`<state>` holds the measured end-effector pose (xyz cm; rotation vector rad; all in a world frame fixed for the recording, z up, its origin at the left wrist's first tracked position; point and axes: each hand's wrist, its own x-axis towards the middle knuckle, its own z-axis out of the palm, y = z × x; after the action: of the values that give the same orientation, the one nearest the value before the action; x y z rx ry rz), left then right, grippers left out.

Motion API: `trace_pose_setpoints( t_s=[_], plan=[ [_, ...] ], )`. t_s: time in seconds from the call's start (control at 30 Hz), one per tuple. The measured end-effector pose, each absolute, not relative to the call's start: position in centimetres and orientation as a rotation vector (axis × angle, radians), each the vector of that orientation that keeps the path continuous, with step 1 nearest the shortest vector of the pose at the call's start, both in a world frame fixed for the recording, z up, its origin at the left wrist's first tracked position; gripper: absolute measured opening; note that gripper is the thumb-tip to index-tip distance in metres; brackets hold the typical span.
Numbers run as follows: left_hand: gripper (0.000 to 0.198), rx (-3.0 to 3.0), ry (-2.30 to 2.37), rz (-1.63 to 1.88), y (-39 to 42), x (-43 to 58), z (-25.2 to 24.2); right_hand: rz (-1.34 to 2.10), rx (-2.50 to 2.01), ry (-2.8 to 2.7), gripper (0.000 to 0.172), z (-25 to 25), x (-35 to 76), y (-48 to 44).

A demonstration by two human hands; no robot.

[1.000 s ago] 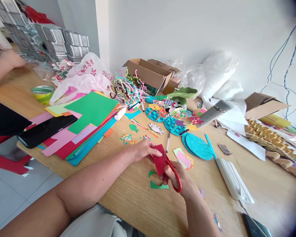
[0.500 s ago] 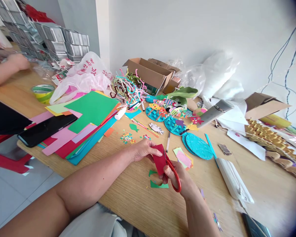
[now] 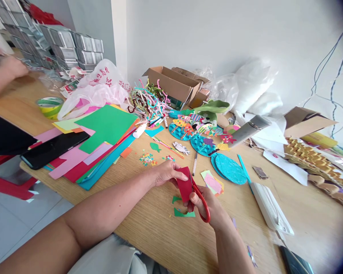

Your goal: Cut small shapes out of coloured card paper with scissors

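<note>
A piece of red paper (image 3: pixel 184 185) was held up over the bench (image 3: pixel 148 236), in front of the body and between the two hands. Its upper left edge was pinched by the left hand (image 3: pixel 166 174), whose grip was closed with the thumb laid flat on the paper's face. A pair of red-handled scissors (image 3: pixel 202 199) was gripped by the right hand (image 3: pixel 210 207), its handle wrapped by thumb and fingers. The blades were set against the paper's right side; whether they were parted could not be told. The paper's lower end was partly covered by the right fingers.

Green offcuts (image 3: pixel 184 214) were scattered on the bench just below the paper. A heap of tiny coloured bits (image 3: pixel 148 160) and a green fish cutout (image 3: pixel 155 147) were seen beyond the left hand. A pen (image 3: pixel 194 163) was placed just past the paper, with pale green and pink scraps (image 3: pixel 213 185) near the right hand. Blue ovals (image 3: pixel 231 170) were laid farther off. At the left, a black phone (image 3: pixel 55 149) was rested on stacked coloured sheets (image 3: pixel 111 123). Another person's hand (image 3: pixel 15 67) was visible at the far left.
</note>
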<state>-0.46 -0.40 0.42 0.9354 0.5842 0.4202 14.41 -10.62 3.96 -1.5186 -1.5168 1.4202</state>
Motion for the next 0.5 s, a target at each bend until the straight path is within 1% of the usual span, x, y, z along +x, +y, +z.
trace_pose_setpoints(
  t_s=[0.5],
  plan=[
    [0.029, 0.921, 0.58, 0.416, -0.34, -0.43, 0.3, 1.411, -1.526, -1.502, 0.063, 3.71, 14.55, -10.73]
  ],
)
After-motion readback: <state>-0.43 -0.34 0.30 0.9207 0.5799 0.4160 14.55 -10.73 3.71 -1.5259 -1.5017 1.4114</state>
